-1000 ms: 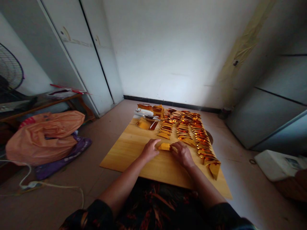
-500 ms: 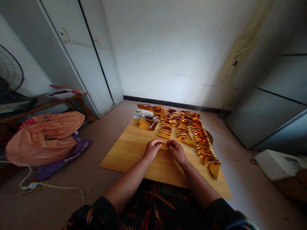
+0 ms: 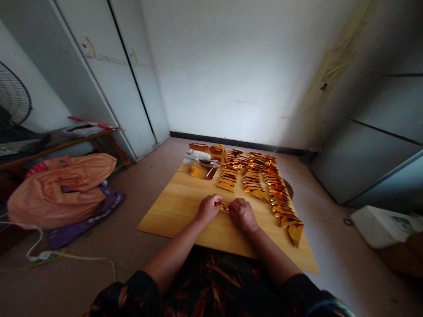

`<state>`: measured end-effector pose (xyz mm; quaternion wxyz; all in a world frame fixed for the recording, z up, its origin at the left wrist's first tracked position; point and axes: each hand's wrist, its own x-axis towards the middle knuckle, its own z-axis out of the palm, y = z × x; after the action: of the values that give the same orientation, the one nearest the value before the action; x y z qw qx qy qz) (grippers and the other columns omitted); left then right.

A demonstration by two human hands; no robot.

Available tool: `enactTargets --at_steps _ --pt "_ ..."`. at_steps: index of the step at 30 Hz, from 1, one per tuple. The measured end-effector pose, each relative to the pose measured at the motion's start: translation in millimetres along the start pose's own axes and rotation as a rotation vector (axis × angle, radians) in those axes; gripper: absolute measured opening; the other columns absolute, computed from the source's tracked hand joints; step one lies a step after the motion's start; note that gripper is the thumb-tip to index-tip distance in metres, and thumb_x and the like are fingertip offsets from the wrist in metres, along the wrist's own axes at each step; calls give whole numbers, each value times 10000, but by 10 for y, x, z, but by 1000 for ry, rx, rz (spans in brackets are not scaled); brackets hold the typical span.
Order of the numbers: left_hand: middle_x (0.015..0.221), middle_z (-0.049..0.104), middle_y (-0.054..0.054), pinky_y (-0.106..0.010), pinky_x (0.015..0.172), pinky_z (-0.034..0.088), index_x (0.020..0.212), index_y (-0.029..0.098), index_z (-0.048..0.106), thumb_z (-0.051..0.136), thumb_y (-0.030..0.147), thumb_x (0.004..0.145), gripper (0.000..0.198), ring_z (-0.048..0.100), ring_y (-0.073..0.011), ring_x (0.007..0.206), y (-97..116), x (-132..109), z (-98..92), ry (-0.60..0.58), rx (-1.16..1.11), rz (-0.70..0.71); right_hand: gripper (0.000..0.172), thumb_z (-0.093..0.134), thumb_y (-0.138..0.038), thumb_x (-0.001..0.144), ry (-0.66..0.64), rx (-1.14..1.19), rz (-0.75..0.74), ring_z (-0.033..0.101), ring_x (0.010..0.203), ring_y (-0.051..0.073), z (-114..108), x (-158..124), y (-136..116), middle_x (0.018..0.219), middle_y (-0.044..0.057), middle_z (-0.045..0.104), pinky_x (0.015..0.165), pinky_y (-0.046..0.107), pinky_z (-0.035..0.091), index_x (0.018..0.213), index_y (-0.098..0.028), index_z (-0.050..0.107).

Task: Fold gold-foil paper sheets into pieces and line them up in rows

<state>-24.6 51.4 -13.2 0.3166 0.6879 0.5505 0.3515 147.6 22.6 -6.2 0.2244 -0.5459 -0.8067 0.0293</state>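
Between my hands is a small piece of folded gold foil paper [image 3: 225,206], low over the wooden board [image 3: 178,207]. My left hand [image 3: 209,208] pinches its left end with closed fingers. On its right end, my right hand [image 3: 243,213] is closed with the fingers curled down, partly hiding the paper. Just beyond my hands, rows of folded gold foil pieces [image 3: 227,178] stand packed side by side. The longest row [image 3: 280,193] runs down the board's right edge.
At the board's far left lie a stack of flat gold sheets [image 3: 198,170] and a white plastic packet [image 3: 198,154]. An orange bag [image 3: 62,189] and a purple bag [image 3: 89,215] rest on the floor to the left, near a white cable [image 3: 82,257]. A white box [image 3: 380,226] stands at right.
Both hands have shifted slightly nearer to me and a bit farther apart. More of the gold foil paper shows between them, and my right hand has turned knuckles up.
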Motion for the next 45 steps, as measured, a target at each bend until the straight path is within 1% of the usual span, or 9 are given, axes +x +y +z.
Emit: enactTargets --at_steps 6,12,16,22,26,31,37,40,45 --pt "826 670 -39 -287 831 442 737 194 687 592 24 700 199 587 -181 860 -30 -26 -42 6 176 158 173 519 -155 860 -33 -43 34 540 823 178 17 -17 -19 830 60 640 728 268 333 817 -202 680" --pt "774 627 -36 -270 751 431 725 176 668 610 53 712 136 566 -171 798 -57 -49 -75 26 256 160 127 543 -174 851 -47 36 88 557 811 159 -41 -2 3 834 41 645 719 250 337 832 -191 668" --pt "753 620 -33 -263 738 422 691 171 657 608 77 733 114 562 -163 774 -75 -40 -99 7 274 150 119 567 -209 849 -94 48 140 558 797 151 -104 -1 29 819 35 631 705 238 335 783 -194 664" --pt "811 623 -47 -270 782 423 728 175 652 582 138 804 110 562 -173 843 -43 -60 -95 -4 378 175 212 504 -287 928 -112 -82 148 545 867 165 -161 -29 -38 891 51 636 720 261 306 820 -199 664" --pt "872 626 -59 -287 804 426 779 178 641 538 174 858 129 550 -189 899 13 -87 -79 -15 525 181 222 461 -259 947 -145 -221 177 532 884 181 -110 -32 -89 912 63 631 724 285 294 854 -185 648" --pt "942 631 -86 -312 825 426 893 162 627 501 207 894 133 544 -218 952 111 -97 -73 -80 742 167 197 442 -226 941 -136 -336 165 518 889 208 -24 -37 -79 914 82 618 717 312 289 885 -176 625" --pt "953 632 -106 -325 804 426 927 152 628 478 232 907 172 545 -232 968 166 -81 -67 -116 811 149 190 432 -212 937 -149 -353 190 515 892 214 -30 -30 -112 931 101 614 711 313 301 902 -164 613" --pt "944 635 -106 -334 801 421 902 154 631 477 243 901 178 548 -237 965 167 -75 -60 -97 806 139 213 411 -225 947 -158 -327 245 524 912 209 -56 -9 -154 951 102 616 722 306 313 914 -161 612" --pt "940 635 -83 -337 781 404 863 175 623 510 264 874 145 552 -229 950 158 -79 -62 -57 786 128 185 425 -235 936 -173 -246 363 544 940 199 -90 47 -204 992 91 614 734 295 333 948 -177 600"
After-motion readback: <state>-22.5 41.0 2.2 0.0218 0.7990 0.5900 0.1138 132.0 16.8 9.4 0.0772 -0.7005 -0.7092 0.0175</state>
